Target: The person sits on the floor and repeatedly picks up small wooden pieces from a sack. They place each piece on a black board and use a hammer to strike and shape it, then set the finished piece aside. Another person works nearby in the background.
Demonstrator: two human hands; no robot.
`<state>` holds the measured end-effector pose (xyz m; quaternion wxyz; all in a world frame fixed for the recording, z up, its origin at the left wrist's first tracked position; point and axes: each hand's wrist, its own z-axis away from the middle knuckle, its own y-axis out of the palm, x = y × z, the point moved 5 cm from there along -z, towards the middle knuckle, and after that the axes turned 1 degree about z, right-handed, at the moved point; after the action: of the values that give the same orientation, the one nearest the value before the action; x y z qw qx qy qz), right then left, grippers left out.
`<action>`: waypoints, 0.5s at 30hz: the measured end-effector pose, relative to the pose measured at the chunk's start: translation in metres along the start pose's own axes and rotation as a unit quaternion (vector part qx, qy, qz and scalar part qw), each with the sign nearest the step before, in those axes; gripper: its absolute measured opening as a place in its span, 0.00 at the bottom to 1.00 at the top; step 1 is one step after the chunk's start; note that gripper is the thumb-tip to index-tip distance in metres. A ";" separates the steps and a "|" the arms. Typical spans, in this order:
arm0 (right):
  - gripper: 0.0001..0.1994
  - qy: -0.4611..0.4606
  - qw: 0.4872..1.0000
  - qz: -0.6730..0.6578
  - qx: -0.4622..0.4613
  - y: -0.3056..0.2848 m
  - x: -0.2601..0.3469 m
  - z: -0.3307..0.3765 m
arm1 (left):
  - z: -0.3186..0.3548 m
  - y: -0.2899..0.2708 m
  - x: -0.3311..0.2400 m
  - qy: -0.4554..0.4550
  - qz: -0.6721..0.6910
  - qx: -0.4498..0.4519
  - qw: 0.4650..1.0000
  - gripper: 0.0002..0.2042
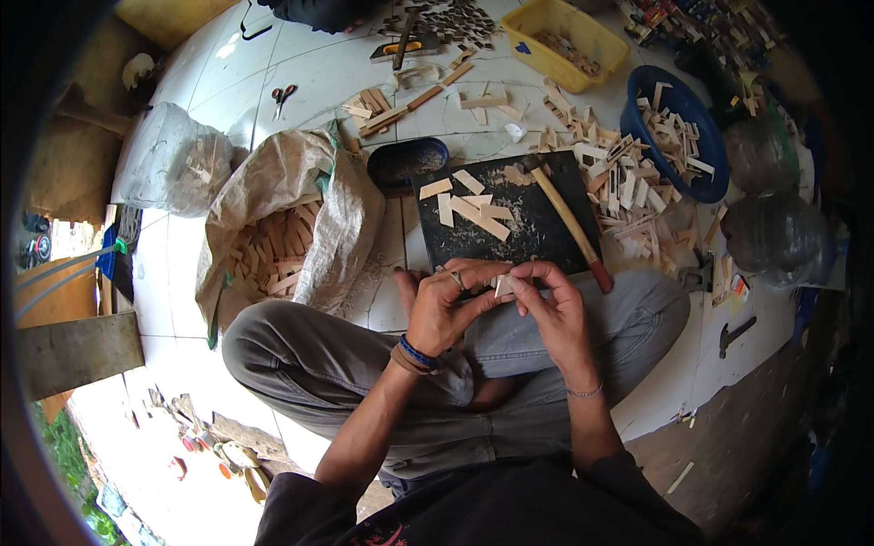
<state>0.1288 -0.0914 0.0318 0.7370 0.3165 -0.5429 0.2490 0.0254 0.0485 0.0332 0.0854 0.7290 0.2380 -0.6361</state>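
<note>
left hand and right hand, centre of frame: fingertips of both pinching small wooden piece; piece might slip if pinch loosens, or split if pressed unevenly.

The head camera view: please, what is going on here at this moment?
A person sits with legs crossed on a tiled floor. The left hand and right hand hold a small pale piece of wood above the lap. In front, a black board bears wood strips and a wooden-handled tool. An open sack of wooden pieces stands to the left; a blue tub with more is ahead to the right.
</note>
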 end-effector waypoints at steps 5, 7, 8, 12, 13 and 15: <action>0.20 0.005 1.000 -0.031 0.000 -0.001 -0.001 -0.003 | 0.000 -0.002 -0.005 -0.006 0.008 0.015 1.000 0.19; 0.22 0.019 0.998 -0.054 0.004 -0.002 -0.002 -0.005 | 0.000 -0.002 -0.008 -0.013 0.024 0.021 0.999 0.19; 0.23 0.023 0.997 -0.070 0.009 -0.002 -0.002 -0.006 | 0.000 -0.002 -0.009 -0.014 0.015 0.023 1.000 0.19; 0.22 0.037 0.993 -0.108 -0.032 -0.001 -0.012 -0.008 | 0.002 -0.005 -0.010 -0.011 -0.031 0.008 0.999 0.18; 0.21 0.043 0.990 -0.126 -0.041 0.002 -0.017 -0.008 | 0.002 -0.005 -0.010 -0.004 -0.046 -0.004 0.999 0.18; 0.16 0.072 0.983 -0.158 -0.061 0.006 -0.026 -0.004 | 0.000 -0.005 -0.009 0.012 -0.040 -0.013 0.999 0.17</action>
<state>0.1195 -0.0845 0.0074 0.8224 0.3336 -0.4456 0.1179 0.0223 0.0511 0.0424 0.0664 0.7255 0.2762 -0.6269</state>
